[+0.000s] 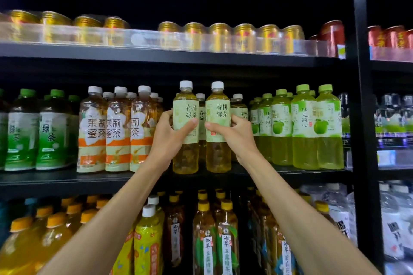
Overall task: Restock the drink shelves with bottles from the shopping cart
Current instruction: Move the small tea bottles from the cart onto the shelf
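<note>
The left hand point(167, 138) is curled round one tea bottle point(185, 109), thumb across its label. The right hand point(237, 134) grips a second bottle point(218, 107) just beside it. Both stand upright at the shelf point(67, 179) front. Orange-labelled bottles point(93, 129) sit left of the left hand, lime bottles point(306, 127) right of the right hand.
</note>
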